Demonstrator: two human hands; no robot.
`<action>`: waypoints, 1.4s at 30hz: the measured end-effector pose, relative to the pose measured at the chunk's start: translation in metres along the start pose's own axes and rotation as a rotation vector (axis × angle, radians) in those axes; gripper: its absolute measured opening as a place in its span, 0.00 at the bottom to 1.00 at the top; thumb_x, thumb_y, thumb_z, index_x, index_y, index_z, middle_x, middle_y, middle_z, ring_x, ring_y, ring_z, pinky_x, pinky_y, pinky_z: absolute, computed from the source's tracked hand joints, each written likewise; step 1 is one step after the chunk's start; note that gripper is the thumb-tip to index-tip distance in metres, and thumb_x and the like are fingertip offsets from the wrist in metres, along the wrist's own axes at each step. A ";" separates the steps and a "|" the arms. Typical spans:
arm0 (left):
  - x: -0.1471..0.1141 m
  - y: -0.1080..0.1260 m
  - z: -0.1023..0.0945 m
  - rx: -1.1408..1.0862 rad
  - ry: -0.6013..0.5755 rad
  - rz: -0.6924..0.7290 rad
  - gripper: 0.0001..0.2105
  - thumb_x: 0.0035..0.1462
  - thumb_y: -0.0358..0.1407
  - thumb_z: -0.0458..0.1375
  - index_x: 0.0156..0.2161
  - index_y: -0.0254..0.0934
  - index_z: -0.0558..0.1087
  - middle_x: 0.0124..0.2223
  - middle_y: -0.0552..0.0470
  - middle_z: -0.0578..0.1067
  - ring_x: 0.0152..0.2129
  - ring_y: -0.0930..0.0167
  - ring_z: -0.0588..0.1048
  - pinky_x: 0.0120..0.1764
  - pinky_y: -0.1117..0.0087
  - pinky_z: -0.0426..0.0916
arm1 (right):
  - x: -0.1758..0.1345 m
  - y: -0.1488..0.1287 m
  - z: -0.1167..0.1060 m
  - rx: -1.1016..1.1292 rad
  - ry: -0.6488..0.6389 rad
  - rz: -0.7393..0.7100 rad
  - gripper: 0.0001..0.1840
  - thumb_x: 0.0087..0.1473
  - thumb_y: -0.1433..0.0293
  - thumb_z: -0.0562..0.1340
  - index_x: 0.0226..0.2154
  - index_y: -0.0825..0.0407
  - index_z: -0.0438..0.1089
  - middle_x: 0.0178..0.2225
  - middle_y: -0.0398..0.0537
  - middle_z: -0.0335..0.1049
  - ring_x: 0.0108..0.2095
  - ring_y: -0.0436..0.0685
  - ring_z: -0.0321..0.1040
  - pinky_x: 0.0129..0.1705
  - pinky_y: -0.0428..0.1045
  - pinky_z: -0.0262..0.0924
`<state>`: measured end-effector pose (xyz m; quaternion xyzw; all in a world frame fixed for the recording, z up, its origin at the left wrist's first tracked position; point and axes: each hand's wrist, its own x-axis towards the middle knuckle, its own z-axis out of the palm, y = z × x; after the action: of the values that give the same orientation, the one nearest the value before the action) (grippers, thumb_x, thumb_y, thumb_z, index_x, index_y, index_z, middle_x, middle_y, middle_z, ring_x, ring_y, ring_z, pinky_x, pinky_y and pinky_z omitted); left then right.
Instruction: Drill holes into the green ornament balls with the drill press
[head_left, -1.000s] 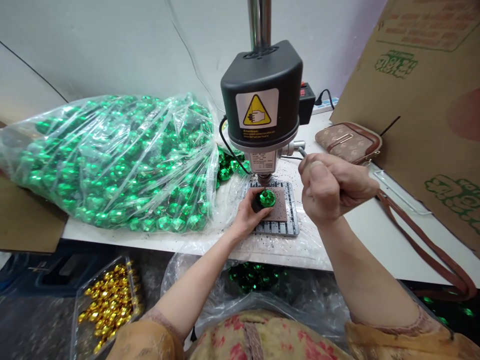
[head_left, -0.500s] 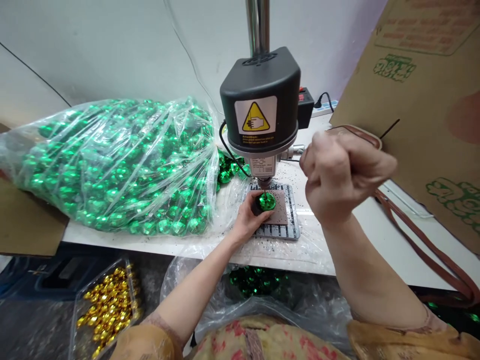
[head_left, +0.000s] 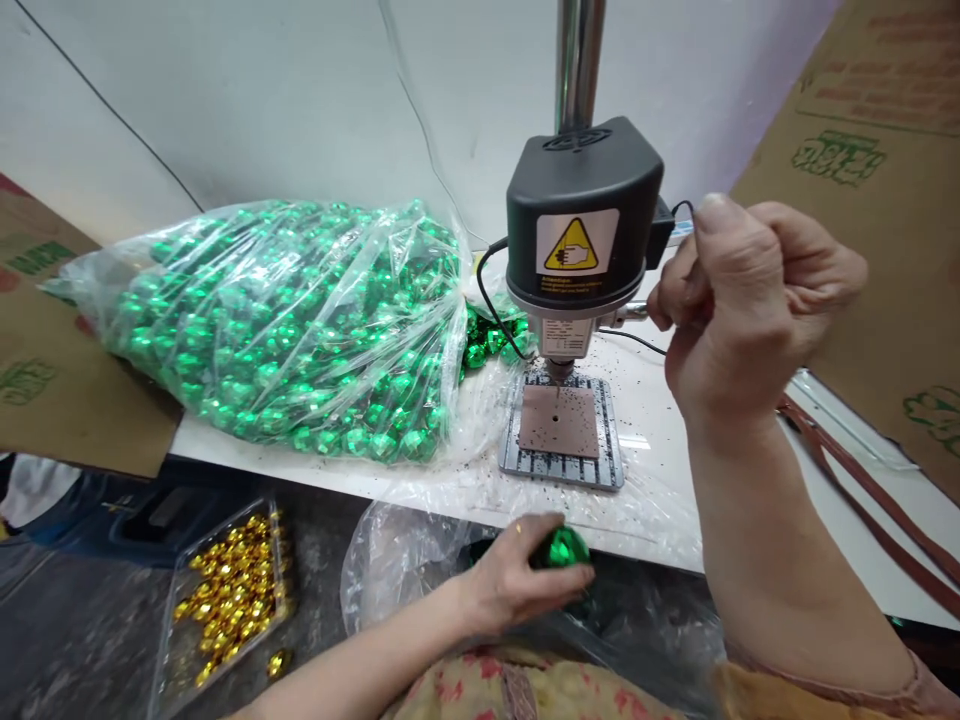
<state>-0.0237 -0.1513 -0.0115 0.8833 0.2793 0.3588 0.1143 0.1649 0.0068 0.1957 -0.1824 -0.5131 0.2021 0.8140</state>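
A shiny green faceted ball (head_left: 568,547) is between the thumb and fingers of my left hand (head_left: 517,572), just off the table's front edge and above a clear plastic bag. My right hand (head_left: 739,300) is closed beside the head of a small drill press (head_left: 585,215), at its feed lever (head_left: 634,311); the grip itself is hidden behind my fingers. Under the drill lies a brown pad (head_left: 559,425) with a dark hole, on the slotted metal base (head_left: 611,470). Dark shavings are scattered over both.
A large clear bag of green balls (head_left: 300,330) fills the table's left side. Below it, a clear bin (head_left: 281,570) contains gold balls, and one gold ball (head_left: 279,662) lies beside it. Cardboard stands at both sides; a brown strap (head_left: 862,480) lies at right.
My left hand has drawn back from the drill base to the table's front edge with the green ball. My right hand stays closed by the lever. The view has shifted left.
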 end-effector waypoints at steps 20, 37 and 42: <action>0.142 -0.187 -0.082 0.707 -0.302 -0.670 0.19 0.51 0.17 0.57 0.46 0.36 0.76 0.51 0.39 0.73 0.53 0.57 0.71 0.53 0.57 0.69 | -0.003 0.001 0.001 -0.009 0.021 -0.021 0.23 0.57 0.72 0.62 0.15 0.52 0.54 0.12 0.33 0.50 0.13 0.41 0.49 0.16 0.47 0.40; 0.115 -0.106 -0.082 -1.129 0.492 -0.857 0.21 0.56 0.42 0.68 0.54 0.39 0.74 0.45 0.48 0.79 0.38 0.68 0.79 0.44 0.62 0.77 | -0.004 0.004 0.002 0.006 0.029 -0.060 0.24 0.59 0.71 0.62 0.15 0.53 0.55 0.12 0.33 0.50 0.13 0.40 0.48 0.16 0.45 0.39; 0.109 -0.098 -0.066 -1.248 0.512 -0.916 0.22 0.54 0.43 0.70 0.51 0.38 0.75 0.44 0.48 0.80 0.37 0.68 0.80 0.43 0.63 0.78 | -0.004 0.002 0.002 -0.001 0.004 -0.035 0.24 0.60 0.70 0.62 0.16 0.53 0.54 0.13 0.34 0.50 0.14 0.40 0.49 0.18 0.45 0.41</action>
<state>-0.0459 -0.0081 0.0585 0.3456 0.3790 0.5566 0.6536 0.1615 0.0065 0.1921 -0.1742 -0.5146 0.1869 0.8185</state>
